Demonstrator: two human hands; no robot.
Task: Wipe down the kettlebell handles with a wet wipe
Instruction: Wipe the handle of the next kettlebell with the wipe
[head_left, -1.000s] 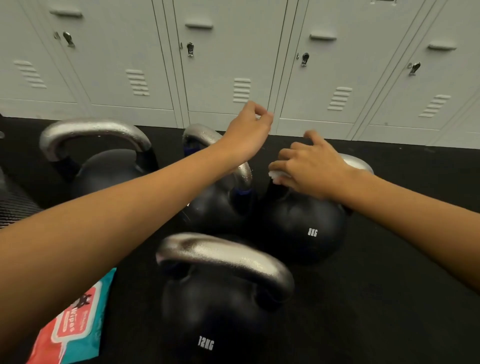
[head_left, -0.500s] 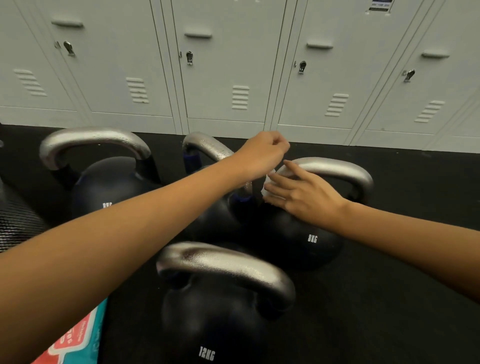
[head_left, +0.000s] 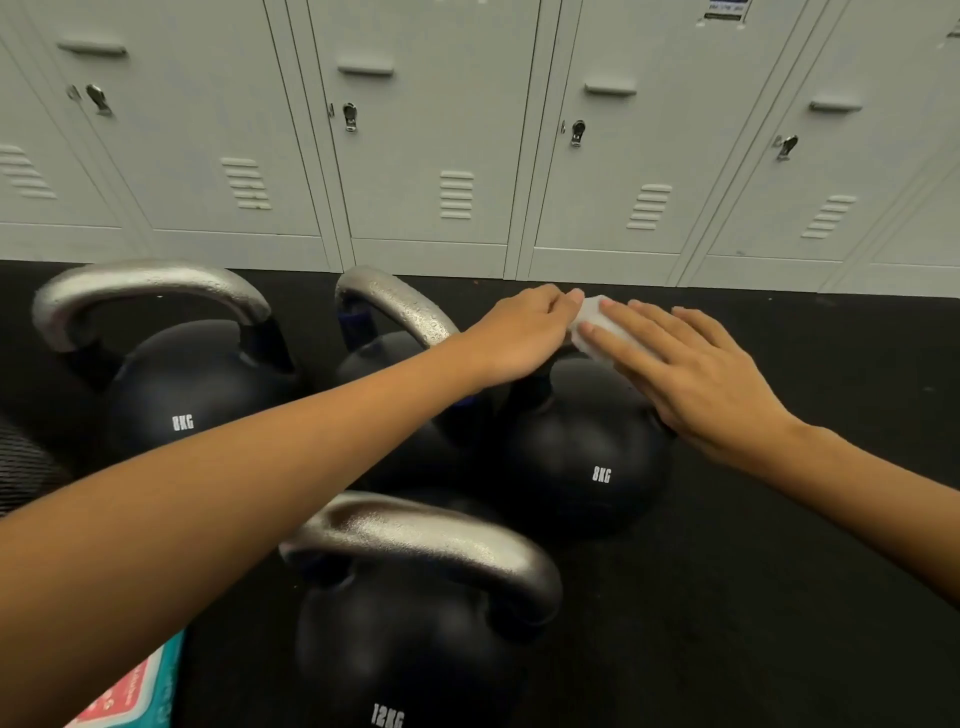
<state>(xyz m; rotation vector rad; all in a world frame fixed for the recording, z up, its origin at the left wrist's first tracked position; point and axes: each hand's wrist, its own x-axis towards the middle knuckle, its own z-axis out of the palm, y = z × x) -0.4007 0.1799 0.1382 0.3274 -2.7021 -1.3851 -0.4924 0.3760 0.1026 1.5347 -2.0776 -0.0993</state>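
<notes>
While the right hand (head_left: 696, 374) lies flat with straight fingers pressing the wet wipe (head_left: 597, 325) onto the right 8KG kettlebell (head_left: 582, 457), the left hand (head_left: 524, 332) pinches the wipe's far end. Three other kettlebells stand near, before grey lockers (head_left: 426, 130).

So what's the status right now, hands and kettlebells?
Both hands on the wet wipe: left hand pinches it, right hand lies flat. Wipe on the right 8KG kettlebell handle. Nothing in the way.
</notes>
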